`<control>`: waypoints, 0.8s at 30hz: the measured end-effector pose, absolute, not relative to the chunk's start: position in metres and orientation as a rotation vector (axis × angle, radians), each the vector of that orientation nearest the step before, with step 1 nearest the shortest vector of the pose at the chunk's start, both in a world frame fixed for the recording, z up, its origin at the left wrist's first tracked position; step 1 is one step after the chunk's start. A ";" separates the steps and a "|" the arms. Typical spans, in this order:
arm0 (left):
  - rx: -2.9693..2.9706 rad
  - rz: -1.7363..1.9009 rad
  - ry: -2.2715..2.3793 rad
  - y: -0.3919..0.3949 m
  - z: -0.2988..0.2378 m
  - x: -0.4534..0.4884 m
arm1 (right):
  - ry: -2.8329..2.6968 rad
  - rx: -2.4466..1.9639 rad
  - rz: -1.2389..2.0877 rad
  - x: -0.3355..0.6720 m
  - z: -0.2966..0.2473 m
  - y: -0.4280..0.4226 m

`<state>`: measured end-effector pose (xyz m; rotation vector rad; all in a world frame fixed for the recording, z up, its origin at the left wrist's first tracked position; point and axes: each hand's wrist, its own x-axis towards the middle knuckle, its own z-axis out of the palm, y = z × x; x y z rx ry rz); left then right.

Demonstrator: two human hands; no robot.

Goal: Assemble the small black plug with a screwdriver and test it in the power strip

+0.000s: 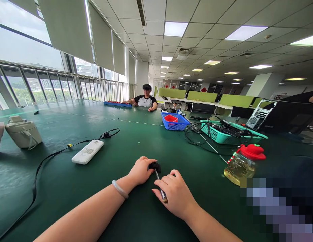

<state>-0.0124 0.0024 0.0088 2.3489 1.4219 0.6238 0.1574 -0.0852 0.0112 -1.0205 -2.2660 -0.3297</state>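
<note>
My left hand (142, 170), with a pale bangle at the wrist, is closed on a small black part (154, 166) low over the green table (116, 198). What kind of part it is, I cannot make out. In my right hand (175, 193) is a slim screwdriver (161, 191), its shaft slanting up and away from me. The tip meets the near side of the black part. Fingers of my left hand partly cover that part.
A white power bank (88, 152) and a black cable (49, 156) lie left, near a beige bag (23, 132). Rightward are a blue basket (175, 125), a green basket (217, 135) with cables, and a red-lidded jar (241, 168). Another person (146, 99) sits at the far end.
</note>
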 end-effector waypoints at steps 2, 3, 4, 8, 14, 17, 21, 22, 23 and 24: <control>2.335 0.631 1.429 0.003 0.008 -0.013 | -2.280 -1.035 -0.338 0.156 0.012 -0.086; 2.329 0.633 1.430 0.003 0.008 -0.013 | -2.289 -1.044 -0.343 0.156 0.012 -0.086; 2.323 0.634 1.428 0.003 0.007 -0.014 | -2.300 -1.055 -0.345 0.155 0.012 -0.087; 2.333 0.636 1.401 0.003 0.006 -0.014 | -2.349 -1.116 -0.336 0.154 0.011 -0.088; 2.367 0.627 1.405 0.001 0.009 -0.013 | -2.414 -1.140 -0.321 0.151 0.011 -0.091; 2.397 0.630 1.401 0.001 0.010 -0.013 | -2.371 -1.112 -0.352 0.150 0.013 -0.093; 2.427 0.641 1.376 0.000 0.010 -0.012 | -2.291 -1.066 -0.386 0.151 0.017 -0.093; 2.430 0.640 1.367 0.000 0.010 -0.012 | -2.284 -1.057 -0.391 0.151 0.018 -0.092; 2.431 0.638 1.359 0.000 0.010 -0.012 | -2.285 -1.051 -0.398 0.151 0.017 -0.093; 2.431 0.638 1.354 0.001 0.010 -0.012 | -2.292 -1.049 -0.406 0.151 0.017 -0.093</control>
